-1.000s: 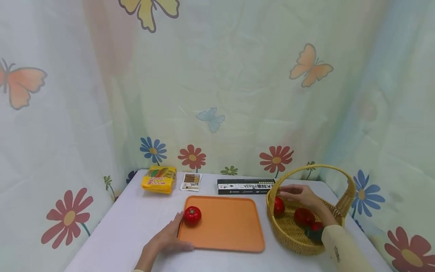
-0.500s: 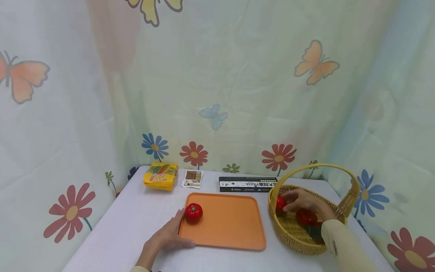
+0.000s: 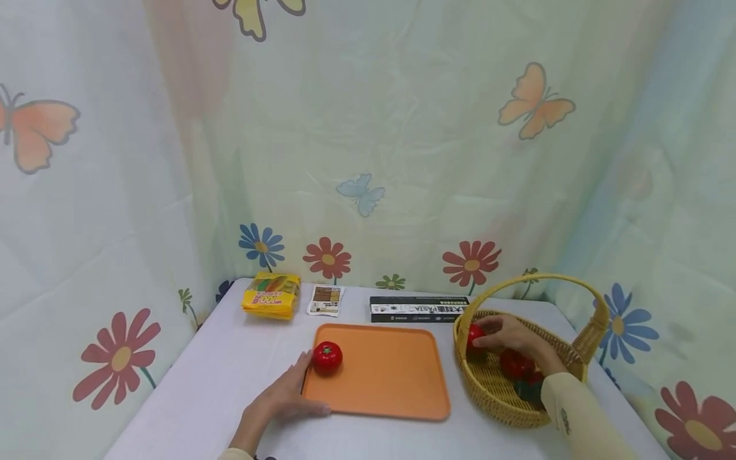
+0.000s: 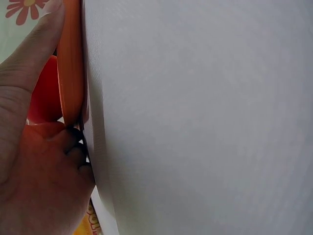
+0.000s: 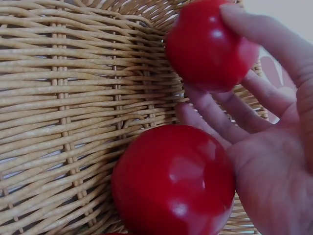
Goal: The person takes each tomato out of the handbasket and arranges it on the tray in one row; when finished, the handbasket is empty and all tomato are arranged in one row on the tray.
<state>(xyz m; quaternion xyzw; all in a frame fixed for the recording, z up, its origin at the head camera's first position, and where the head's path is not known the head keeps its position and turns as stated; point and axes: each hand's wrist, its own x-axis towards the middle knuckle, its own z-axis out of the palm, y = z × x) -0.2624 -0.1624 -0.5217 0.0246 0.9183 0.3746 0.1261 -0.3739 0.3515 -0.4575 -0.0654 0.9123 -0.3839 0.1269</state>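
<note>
An orange tray lies on the white table with a red tomato near its left edge. My left hand rests at the tray's near left corner, fingers along its left side and thumb along the front edge. Over on the right, my right hand reaches into a wicker basket and holds a second tomato between thumb and fingers. Below it in the right wrist view sits a larger glossy red round thing. A dark green thing with red on it lies at the basket's near side.
Along the back of the table lie a yellow food packet, a small white sachet and a black and white pasta box. The basket's tall handle arches over the right forearm. A flowered curtain surrounds the table.
My right hand has come down to the tomato at the basket's left side and closed its fingers on it. My left hand stays at the tray. The head view has shifted slightly.
</note>
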